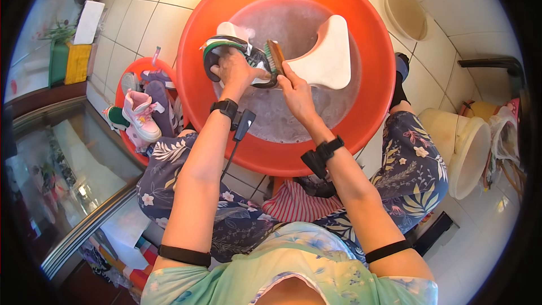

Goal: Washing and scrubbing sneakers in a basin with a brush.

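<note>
My left hand (236, 72) grips a black, white and green shoe (224, 43), with some fingers inside its opening and the thumb over the front part. In my right hand (295, 93) is a wooden scrubbing brush (276, 57) with green and pale bristles. Its bristles face the shoe's toe end and appear to touch it. Beneath the shoe, a white board (332, 57) with a curved cut-out lies across a large orange basin (372, 106). Cloudy, sudsy water (288, 114) fills the basin's bottom. The shoe's underside is hidden.
To the left, a smaller orange basin (123, 78) holds several shoes, among them a pink and white high-top (142, 114). White buckets (468, 156) lie at the right. A glass-topped cabinet (76, 169) stands at the left. A round lid or basin (405, 14) is at the upper right.
</note>
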A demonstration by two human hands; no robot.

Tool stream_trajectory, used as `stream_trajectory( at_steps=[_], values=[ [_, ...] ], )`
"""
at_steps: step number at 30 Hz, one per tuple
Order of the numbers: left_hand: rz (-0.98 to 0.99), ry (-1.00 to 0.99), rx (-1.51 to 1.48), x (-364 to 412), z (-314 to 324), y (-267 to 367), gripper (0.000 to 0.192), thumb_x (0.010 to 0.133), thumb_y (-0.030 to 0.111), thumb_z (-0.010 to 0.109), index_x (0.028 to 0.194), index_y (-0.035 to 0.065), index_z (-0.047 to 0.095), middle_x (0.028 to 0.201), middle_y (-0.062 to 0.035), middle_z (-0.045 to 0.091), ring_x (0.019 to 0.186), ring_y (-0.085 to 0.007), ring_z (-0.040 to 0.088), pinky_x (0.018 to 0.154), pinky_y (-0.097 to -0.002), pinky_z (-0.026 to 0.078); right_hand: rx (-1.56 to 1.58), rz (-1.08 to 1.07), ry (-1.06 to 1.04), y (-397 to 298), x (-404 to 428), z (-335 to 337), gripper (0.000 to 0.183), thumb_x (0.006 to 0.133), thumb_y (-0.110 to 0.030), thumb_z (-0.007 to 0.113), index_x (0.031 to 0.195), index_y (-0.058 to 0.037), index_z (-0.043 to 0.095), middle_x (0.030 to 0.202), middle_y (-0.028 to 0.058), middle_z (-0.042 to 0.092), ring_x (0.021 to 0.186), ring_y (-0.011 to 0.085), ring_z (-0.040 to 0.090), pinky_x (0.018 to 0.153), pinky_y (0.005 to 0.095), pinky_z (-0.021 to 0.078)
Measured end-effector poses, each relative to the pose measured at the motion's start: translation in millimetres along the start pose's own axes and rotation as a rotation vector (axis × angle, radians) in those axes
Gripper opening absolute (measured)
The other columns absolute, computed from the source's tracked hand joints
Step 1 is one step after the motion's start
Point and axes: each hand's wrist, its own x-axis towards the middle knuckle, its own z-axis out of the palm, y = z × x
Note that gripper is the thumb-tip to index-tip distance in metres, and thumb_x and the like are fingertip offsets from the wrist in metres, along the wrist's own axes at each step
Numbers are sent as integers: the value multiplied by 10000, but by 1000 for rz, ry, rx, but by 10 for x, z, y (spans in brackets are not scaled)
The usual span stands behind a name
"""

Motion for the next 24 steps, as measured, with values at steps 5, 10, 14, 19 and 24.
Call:
stream_trajectory(
  at_steps=[5,10,14,19,24],
  values=[
    [-58,-30,16,-24,-48,26,1070,440,431,916,1287,13,412,1221,-170,570,1124,-335,552,906,-472,363,62,-91,-29,204,-550,-176,486,930,-213,573,1388,-71,496,845,184,655,750,184,625,748,323,502],
    [-27,-7,31,4,4,40,1068,435,449,919,1260,-14,425,1220,-182,572,1173,-329,527,905,-493,375,6,24,-36,-19,23,-53,482,938,-246,556,1378,-55,503,831,184,640,768,163,610,727,320,489],
    [-33,9,23,-30,-32,0,1069,432,453,919,1243,-35,423,1175,-205,615,1139,-359,559,910,-491,385,18,-37,-83,60,-339,-281,485,936,-259,546,1376,-58,505,905,219,658,823,182,636,766,327,485],
    [2,17,9,3,20,17,1067,443,452,910,1259,-25,416,1165,-210,619,1125,-360,569,931,-490,378,-36,40,-85,-129,-141,-191,485,929,-253,551,1377,-72,505,909,219,670,820,211,643,764,331,487],
    [-41,-4,28,-11,-5,-6,1078,430,459,911,1257,-27,418,1160,-203,621,1121,-359,571,922,-486,385,-19,-66,-57,55,-80,-89,498,925,-255,568,1384,-73,496,868,204,665,787,213,633,752,327,487]
  ],
)
